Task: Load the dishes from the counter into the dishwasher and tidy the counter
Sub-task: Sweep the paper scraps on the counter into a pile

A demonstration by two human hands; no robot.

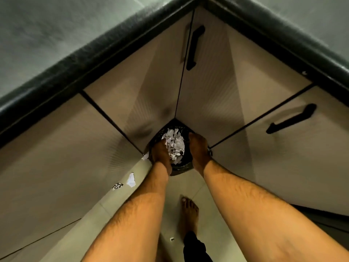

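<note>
a: dim overall, warm yellowish cast; lit from above and behind, judging by wedge-shaped shadows on the cabinet doors [207, 95].

b: strongly bent by the wide lens at the edges; soft and smeary throughout, countertop [47, 35] grainy.

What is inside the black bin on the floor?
The black bin is full of crumpled white paper scraps. The left hand and right hand cover its sides, and whatever lies under the paper is hidden.
</note>
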